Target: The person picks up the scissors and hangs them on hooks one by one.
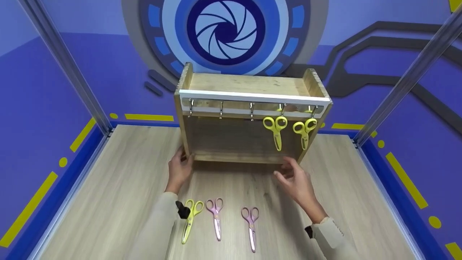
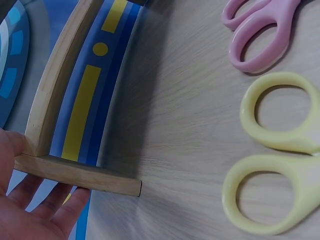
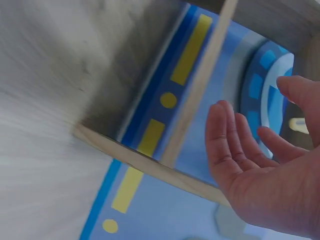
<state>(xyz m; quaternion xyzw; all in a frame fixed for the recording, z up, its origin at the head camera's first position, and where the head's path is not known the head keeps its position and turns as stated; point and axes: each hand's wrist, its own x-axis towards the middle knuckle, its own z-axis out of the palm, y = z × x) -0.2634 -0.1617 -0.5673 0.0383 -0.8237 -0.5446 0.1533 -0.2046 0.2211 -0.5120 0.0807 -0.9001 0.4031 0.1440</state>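
Note:
A wooden rack (image 1: pixel 249 82) with a metal hook strip (image 1: pixel 234 104) stands towards the back. My left hand (image 1: pixel 179 169) grips its lower left corner; in the left wrist view the thumb is on one side of the wooden side board (image 2: pixel 90 174) and the fingers on the other. By the lower right corner, my right hand (image 1: pixel 297 180) is held with fingers apart and relaxed, nothing between them and the thumb. Two yellow scissors, one pair (image 1: pixel 277 133) and another (image 1: pixel 305 131), hang on the two rightmost hooks.
On the wooden tabletop (image 1: pixel 119 195), in front of the rack, lie yellow scissors (image 1: pixel 190 218), pink scissors (image 1: pixel 216 218) and a second pink pair (image 1: pixel 251 229). The left sleeve is beside the yellow pair. Blue printed walls (image 1: pixel 90 61) enclose the table at the back and sides.

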